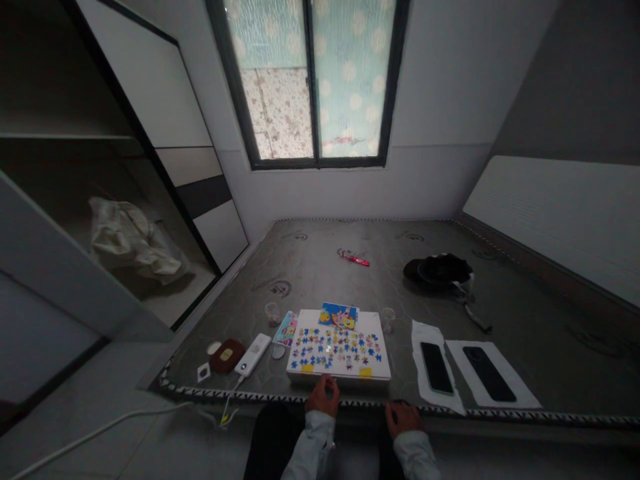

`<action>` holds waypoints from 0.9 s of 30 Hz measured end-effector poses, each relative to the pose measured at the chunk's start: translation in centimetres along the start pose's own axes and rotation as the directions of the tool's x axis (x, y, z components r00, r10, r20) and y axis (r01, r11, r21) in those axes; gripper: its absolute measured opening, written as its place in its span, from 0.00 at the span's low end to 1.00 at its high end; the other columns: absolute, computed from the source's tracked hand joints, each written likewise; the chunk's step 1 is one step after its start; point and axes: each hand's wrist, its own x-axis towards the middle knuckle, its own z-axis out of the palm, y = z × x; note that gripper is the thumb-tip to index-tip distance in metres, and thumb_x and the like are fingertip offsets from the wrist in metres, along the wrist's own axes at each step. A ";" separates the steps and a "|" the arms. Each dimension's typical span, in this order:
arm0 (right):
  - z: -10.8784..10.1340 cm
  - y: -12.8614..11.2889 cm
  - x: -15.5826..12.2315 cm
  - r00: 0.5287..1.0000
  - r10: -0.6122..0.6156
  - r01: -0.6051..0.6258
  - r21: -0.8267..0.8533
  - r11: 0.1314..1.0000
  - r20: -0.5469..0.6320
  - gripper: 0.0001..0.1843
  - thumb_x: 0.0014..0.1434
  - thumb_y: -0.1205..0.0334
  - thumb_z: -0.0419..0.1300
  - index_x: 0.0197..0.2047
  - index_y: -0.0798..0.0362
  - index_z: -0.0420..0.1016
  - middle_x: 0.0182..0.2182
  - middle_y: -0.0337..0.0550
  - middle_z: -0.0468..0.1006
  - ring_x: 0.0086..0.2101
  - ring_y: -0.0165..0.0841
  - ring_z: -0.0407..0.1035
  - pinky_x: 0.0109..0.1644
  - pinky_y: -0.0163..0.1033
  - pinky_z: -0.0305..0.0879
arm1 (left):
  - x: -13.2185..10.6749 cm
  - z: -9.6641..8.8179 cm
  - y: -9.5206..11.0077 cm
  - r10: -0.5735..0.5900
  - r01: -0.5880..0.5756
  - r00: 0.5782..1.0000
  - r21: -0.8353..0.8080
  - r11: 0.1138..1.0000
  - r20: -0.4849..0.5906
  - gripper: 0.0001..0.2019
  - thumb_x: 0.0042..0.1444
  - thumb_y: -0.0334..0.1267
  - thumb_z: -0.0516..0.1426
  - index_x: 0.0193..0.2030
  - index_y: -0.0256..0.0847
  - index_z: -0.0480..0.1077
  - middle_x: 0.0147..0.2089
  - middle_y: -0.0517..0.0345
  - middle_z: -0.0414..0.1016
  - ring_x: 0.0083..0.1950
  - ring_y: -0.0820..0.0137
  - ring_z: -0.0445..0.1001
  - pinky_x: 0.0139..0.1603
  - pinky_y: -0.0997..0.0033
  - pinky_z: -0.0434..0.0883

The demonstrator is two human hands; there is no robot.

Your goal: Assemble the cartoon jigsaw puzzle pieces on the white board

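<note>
My left hand is at the front edge of a white box, thumb and fingertips pinched together. Whatever may be between those fingertips is too small to make out. Small jigsaw puzzle pieces lie spread in rows over the box top. A colourful picture card rests at the back of the box, and two yellow patches mark its front edge. Off to the right of the box, my right hand rests low by the mattress edge and my knee, fingers loosely bent, with no object visible in it.
Left of the box are another card, a clear cup, a white power bank with a cable and a brown case. A second clear cup, two phones on white sheets and a black cap are right.
</note>
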 end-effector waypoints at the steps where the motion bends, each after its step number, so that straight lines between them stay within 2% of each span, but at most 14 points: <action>1: 0.0 0.0 0.0 1.000 -0.021 0.021 -0.023 1.000 0.021 0.21 0.66 0.63 0.50 0.27 0.49 0.81 0.27 0.44 0.82 0.29 0.35 0.73 0.42 0.40 0.58 | 0.0 -0.1 0.0 -0.002 0.002 1.000 -0.001 1.000 0.009 0.06 0.61 0.38 0.52 0.38 0.44 0.69 0.34 0.61 0.78 0.38 0.72 0.76 0.41 0.76 0.66; 3: -0.1 0.2 0.0 0.997 -0.052 0.055 -0.058 0.997 0.057 0.22 0.67 0.63 0.49 0.29 0.50 0.82 0.28 0.44 0.83 0.29 0.35 0.73 0.43 0.41 0.58 | 0.0 -0.3 0.1 -0.027 0.027 0.999 0.010 1.000 0.033 0.06 0.62 0.37 0.51 0.39 0.44 0.69 0.36 0.60 0.78 0.39 0.72 0.77 0.42 0.76 0.66; 8: -0.1 0.4 -0.1 0.997 -0.058 0.061 -0.066 0.996 0.044 0.23 0.68 0.62 0.48 0.31 0.50 0.83 0.29 0.44 0.83 0.30 0.34 0.73 0.44 0.41 0.57 | 0.1 -1.0 0.7 -0.152 0.145 0.980 0.061 0.988 0.128 0.09 0.63 0.39 0.52 0.47 0.46 0.71 0.43 0.60 0.81 0.43 0.70 0.79 0.41 0.75 0.67; 12: -0.4 0.1 0.0 0.998 -0.052 0.054 -0.049 0.997 0.044 0.24 0.67 0.62 0.47 0.29 0.49 0.82 0.29 0.44 0.83 0.29 0.35 0.73 0.43 0.41 0.56 | 0.2 -1.4 1.1 -0.184 0.171 0.965 0.083 0.982 0.187 0.14 0.64 0.41 0.52 0.54 0.49 0.71 0.46 0.61 0.82 0.45 0.68 0.79 0.43 0.74 0.69; 15: -0.7 -0.1 0.2 0.999 -0.023 0.023 -0.022 0.999 0.027 0.25 0.67 0.61 0.47 0.27 0.49 0.82 0.27 0.44 0.82 0.28 0.35 0.72 0.43 0.41 0.56 | 0.2 -1.4 0.9 -0.150 0.143 0.972 0.054 0.988 0.179 0.17 0.64 0.40 0.52 0.57 0.50 0.72 0.49 0.60 0.81 0.48 0.66 0.79 0.49 0.72 0.71; 20: -0.8 -0.2 0.3 1.000 -0.021 0.021 -0.017 1.000 0.019 0.24 0.67 0.61 0.46 0.28 0.49 0.82 0.26 0.44 0.82 0.29 0.35 0.72 0.42 0.41 0.56 | 0.1 -0.9 0.0 -0.041 0.050 0.988 -0.052 0.997 0.151 0.16 0.64 0.39 0.51 0.55 0.48 0.74 0.56 0.59 0.78 0.56 0.69 0.76 0.58 0.72 0.70; 23: -0.6 0.0 0.3 0.998 -0.050 0.051 -0.025 0.998 0.036 0.24 0.66 0.63 0.47 0.28 0.49 0.81 0.26 0.43 0.81 0.28 0.34 0.71 0.41 0.40 0.56 | 0.1 -0.6 -0.4 -0.037 0.046 0.987 -0.056 0.997 0.156 0.16 0.64 0.39 0.52 0.54 0.47 0.75 0.55 0.59 0.79 0.55 0.68 0.76 0.56 0.72 0.70; 27: -0.5 0.2 0.2 0.997 -0.067 0.068 -0.020 0.998 0.035 0.24 0.67 0.64 0.47 0.28 0.49 0.82 0.26 0.43 0.81 0.28 0.34 0.72 0.41 0.41 0.56 | 0.2 -0.5 -0.4 -0.109 0.112 0.980 -0.004 0.994 0.165 0.15 0.63 0.42 0.54 0.55 0.50 0.74 0.48 0.60 0.82 0.49 0.66 0.79 0.48 0.72 0.72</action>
